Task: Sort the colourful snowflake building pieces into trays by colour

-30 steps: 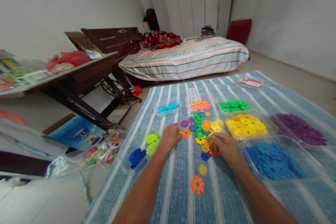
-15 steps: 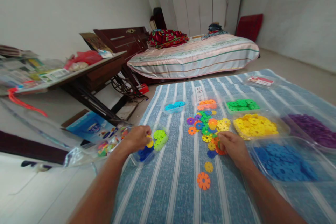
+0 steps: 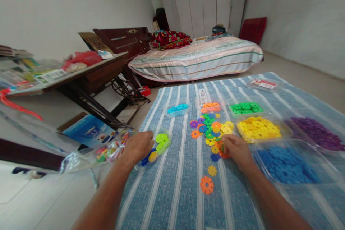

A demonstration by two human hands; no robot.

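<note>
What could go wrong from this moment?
The clear tray under the left hand sits at the blue striped cloth's left edge; a nudge might tip its discs onto the floor. The right hand rests against the loose mixed pile, so a sweep may scatter pieces.

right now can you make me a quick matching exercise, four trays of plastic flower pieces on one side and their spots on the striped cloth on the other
Things:
1. yellow tray
2. dark blue tray
3. light blue tray
4. lime tray

Places:
A. by the left hand
B. far, left of the orange tray
C. nearest, right of the right hand
D. just behind the dark blue tray

Pairs: 1-D, 2-C, 3-B, 4-A
</note>
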